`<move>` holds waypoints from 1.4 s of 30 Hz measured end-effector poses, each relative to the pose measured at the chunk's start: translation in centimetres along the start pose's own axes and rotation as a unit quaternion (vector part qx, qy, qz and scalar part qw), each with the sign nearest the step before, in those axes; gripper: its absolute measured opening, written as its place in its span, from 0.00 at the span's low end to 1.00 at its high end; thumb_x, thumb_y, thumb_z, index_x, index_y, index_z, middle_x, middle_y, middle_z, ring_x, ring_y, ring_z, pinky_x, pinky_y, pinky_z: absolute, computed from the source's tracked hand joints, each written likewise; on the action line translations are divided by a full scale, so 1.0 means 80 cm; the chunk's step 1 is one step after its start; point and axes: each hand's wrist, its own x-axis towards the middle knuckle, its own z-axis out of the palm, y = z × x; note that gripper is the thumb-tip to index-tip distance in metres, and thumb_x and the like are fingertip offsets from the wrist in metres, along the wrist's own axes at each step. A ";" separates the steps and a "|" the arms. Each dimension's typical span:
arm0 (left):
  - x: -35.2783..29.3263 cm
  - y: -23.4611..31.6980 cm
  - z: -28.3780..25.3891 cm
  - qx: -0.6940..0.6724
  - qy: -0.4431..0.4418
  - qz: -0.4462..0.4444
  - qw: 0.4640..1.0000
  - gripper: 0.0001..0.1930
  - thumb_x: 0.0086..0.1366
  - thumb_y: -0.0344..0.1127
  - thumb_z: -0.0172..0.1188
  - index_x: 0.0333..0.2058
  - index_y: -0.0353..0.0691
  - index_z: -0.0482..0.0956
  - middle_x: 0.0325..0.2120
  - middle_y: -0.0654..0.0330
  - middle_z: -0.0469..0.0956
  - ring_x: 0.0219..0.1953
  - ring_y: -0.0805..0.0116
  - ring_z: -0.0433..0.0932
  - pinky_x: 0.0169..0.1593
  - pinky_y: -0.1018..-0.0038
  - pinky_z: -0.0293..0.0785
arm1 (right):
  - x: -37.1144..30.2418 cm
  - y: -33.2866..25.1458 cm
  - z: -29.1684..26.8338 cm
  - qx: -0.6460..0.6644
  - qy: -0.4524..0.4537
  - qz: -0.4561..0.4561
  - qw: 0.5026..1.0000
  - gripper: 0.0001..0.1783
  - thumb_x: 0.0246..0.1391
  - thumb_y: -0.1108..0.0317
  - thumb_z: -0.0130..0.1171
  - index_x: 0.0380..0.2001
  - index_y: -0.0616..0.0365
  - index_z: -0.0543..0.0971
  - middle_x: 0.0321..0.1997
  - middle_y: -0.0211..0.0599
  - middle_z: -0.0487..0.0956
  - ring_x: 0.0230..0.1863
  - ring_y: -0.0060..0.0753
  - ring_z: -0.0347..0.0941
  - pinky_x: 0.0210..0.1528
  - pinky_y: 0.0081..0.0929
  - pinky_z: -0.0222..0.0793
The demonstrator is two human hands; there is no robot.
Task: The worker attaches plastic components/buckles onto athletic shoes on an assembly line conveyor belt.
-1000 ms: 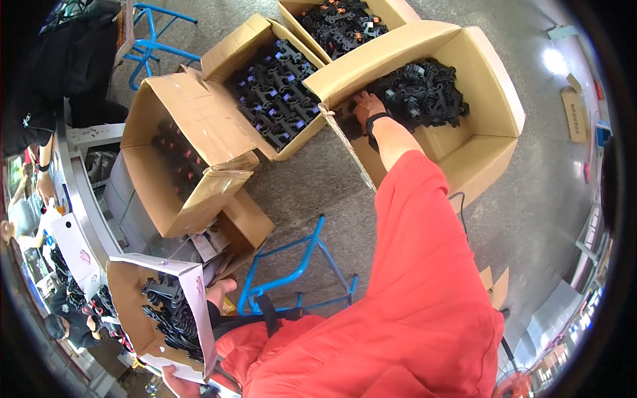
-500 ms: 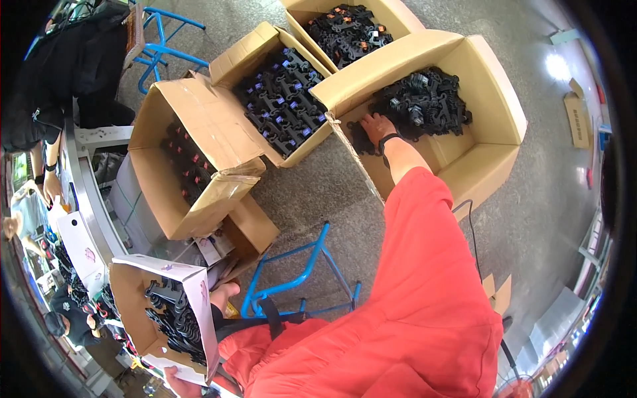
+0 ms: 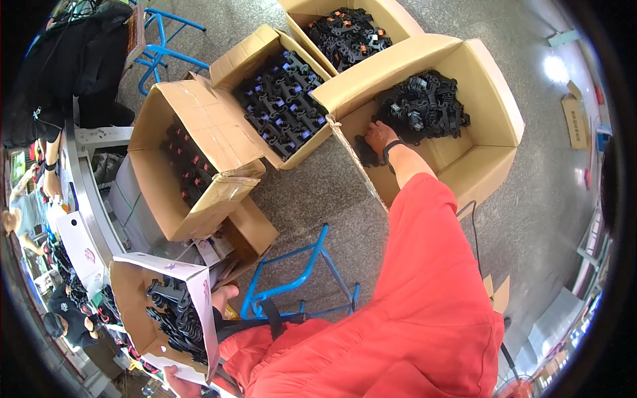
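My right hand (image 3: 381, 138) reaches down into a large cardboard box (image 3: 496, 93), its fingers curled round black plastic parts by the near left wall. Just left of it shows a small group of black parts (image 3: 365, 152), and a bigger heap of black plastic parts (image 3: 428, 109) fills the box's far side. My fingertips are partly hidden. At the lower left, my left hand (image 3: 180, 383) grips the bottom edge of a white box (image 3: 204, 302). That box lies tilted with its mouth upward and contains stacked black plastic clip-like parts (image 3: 176, 322).
Further cardboard boxes hold parts with purple marks (image 3: 285, 103), orange marks (image 3: 345, 36) and red marks (image 3: 189, 166). A blue metal stool frame (image 3: 292, 285) stands between my arms. Along the left runs a workbench (image 3: 93, 199), with other people beyond and a co-worker's hand (image 3: 52, 186).
My right hand has drawn back slightly, and its fingers, stretched before, are now more curled. The left hand and the white box have barely moved.
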 end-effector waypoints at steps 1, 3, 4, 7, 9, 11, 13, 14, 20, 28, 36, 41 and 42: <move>0.002 0.001 -0.001 -0.004 -0.012 -0.003 1.000 0.07 0.51 0.33 0.57 0.29 0.41 0.71 0.26 0.59 0.73 0.34 0.60 0.75 0.44 0.64 0.71 | -0.006 0.000 -0.005 0.025 0.002 -0.011 1.000 0.30 0.30 0.53 0.72 0.43 0.44 0.80 0.49 0.22 0.76 0.57 0.32 0.63 0.57 0.32 0.59; 0.006 -0.001 -0.005 -0.002 -0.020 0.001 1.000 0.07 0.51 0.33 0.57 0.29 0.41 0.71 0.26 0.60 0.73 0.34 0.61 0.75 0.44 0.65 0.71 | -0.013 -0.004 -0.012 0.011 -0.037 -0.033 0.999 0.24 0.40 0.55 0.66 0.45 0.44 0.79 0.51 0.24 0.75 0.58 0.32 0.63 0.58 0.32 0.59; 0.006 -0.002 -0.005 -0.002 -0.029 0.006 1.000 0.06 0.52 0.33 0.57 0.28 0.41 0.71 0.26 0.60 0.73 0.33 0.61 0.75 0.43 0.65 0.71 | -0.018 -0.004 -0.014 -0.002 -0.075 -0.055 0.996 0.19 0.50 0.57 0.59 0.47 0.45 0.79 0.53 0.25 0.75 0.59 0.32 0.62 0.58 0.33 0.58; 0.003 -0.001 0.005 -0.001 -0.021 0.004 1.000 0.06 0.52 0.33 0.57 0.28 0.41 0.71 0.25 0.60 0.73 0.33 0.62 0.75 0.43 0.66 0.71 | -0.043 0.000 -0.021 0.025 -0.047 -0.082 0.995 0.23 0.46 0.56 0.64 0.47 0.44 0.78 0.54 0.25 0.73 0.59 0.33 0.63 0.57 0.34 0.59; 0.008 -0.002 -0.001 -0.005 -0.025 -0.005 1.000 0.05 0.51 0.32 0.56 0.28 0.42 0.71 0.25 0.60 0.73 0.33 0.62 0.75 0.43 0.66 0.71 | -0.057 -0.005 -0.029 0.026 -0.055 -0.094 0.994 0.24 0.45 0.55 0.65 0.47 0.44 0.78 0.54 0.24 0.73 0.59 0.33 0.62 0.58 0.35 0.59; 0.012 -0.001 -0.004 -0.008 -0.030 -0.013 0.999 0.05 0.51 0.32 0.56 0.28 0.42 0.71 0.25 0.60 0.73 0.33 0.62 0.75 0.42 0.67 0.71 | -0.071 -0.010 -0.028 0.029 -0.062 -0.106 0.992 0.25 0.44 0.54 0.66 0.47 0.44 0.78 0.54 0.24 0.72 0.59 0.33 0.62 0.58 0.36 0.59; 0.010 0.001 0.005 -0.009 -0.023 -0.016 1.000 0.05 0.51 0.30 0.56 0.28 0.42 0.71 0.25 0.60 0.73 0.32 0.63 0.74 0.41 0.67 0.72 | -0.084 -0.009 -0.014 0.053 -0.060 -0.116 0.990 0.27 0.41 0.51 0.67 0.46 0.46 0.78 0.52 0.24 0.73 0.59 0.32 0.62 0.58 0.37 0.59; 0.009 0.003 0.009 -0.009 -0.024 -0.017 1.000 0.05 0.51 0.30 0.56 0.28 0.42 0.71 0.25 0.60 0.73 0.32 0.63 0.74 0.41 0.67 0.72 | -0.089 -0.007 0.005 0.067 -0.014 -0.120 0.990 0.28 0.38 0.50 0.68 0.45 0.46 0.78 0.50 0.24 0.72 0.57 0.33 0.62 0.57 0.37 0.60; 0.041 -0.009 -0.029 -0.021 -0.130 0.026 0.991 0.23 0.49 0.35 0.50 0.46 0.39 0.70 0.37 0.59 0.77 0.38 0.59 0.77 0.46 0.63 0.75 | -0.100 0.001 0.024 0.209 0.138 -0.140 0.958 0.24 0.32 0.60 0.70 0.38 0.52 0.79 0.46 0.30 0.73 0.53 0.40 0.63 0.55 0.39 0.63; 0.012 0.000 -0.001 -0.015 -0.028 -0.005 0.999 0.06 0.49 0.28 0.57 0.28 0.42 0.70 0.24 0.61 0.72 0.30 0.64 0.74 0.39 0.69 0.73 | -0.087 0.016 0.034 0.276 0.149 0.046 0.948 0.25 0.27 0.61 0.72 0.36 0.54 0.83 0.61 0.42 0.63 0.60 0.49 0.58 0.57 0.37 0.62; 0.032 -0.010 -0.020 -0.025 -0.125 0.051 0.991 0.24 0.49 0.33 0.49 0.48 0.37 0.69 0.39 0.57 0.76 0.41 0.59 0.76 0.49 0.64 0.72 | -0.048 0.004 -0.017 0.119 0.006 0.026 0.993 0.39 0.33 0.64 0.72 0.55 0.49 0.72 0.68 0.39 0.57 0.66 0.41 0.54 0.63 0.35 0.56; 0.033 -0.008 -0.022 -0.031 -0.114 0.044 0.992 0.23 0.50 0.33 0.49 0.48 0.37 0.68 0.39 0.57 0.76 0.42 0.59 0.76 0.50 0.64 0.72 | -0.054 0.000 -0.016 0.149 -0.025 0.029 0.988 0.50 0.27 0.61 0.76 0.58 0.51 0.63 0.58 0.41 0.66 0.63 0.41 0.58 0.62 0.35 0.56; 0.033 -0.008 -0.024 -0.030 -0.119 0.046 0.991 0.23 0.50 0.33 0.49 0.48 0.37 0.68 0.39 0.57 0.76 0.42 0.59 0.76 0.50 0.64 0.72 | -0.054 -0.003 -0.018 0.148 -0.023 0.027 0.988 0.50 0.27 0.61 0.76 0.58 0.51 0.63 0.58 0.41 0.66 0.63 0.41 0.58 0.62 0.35 0.56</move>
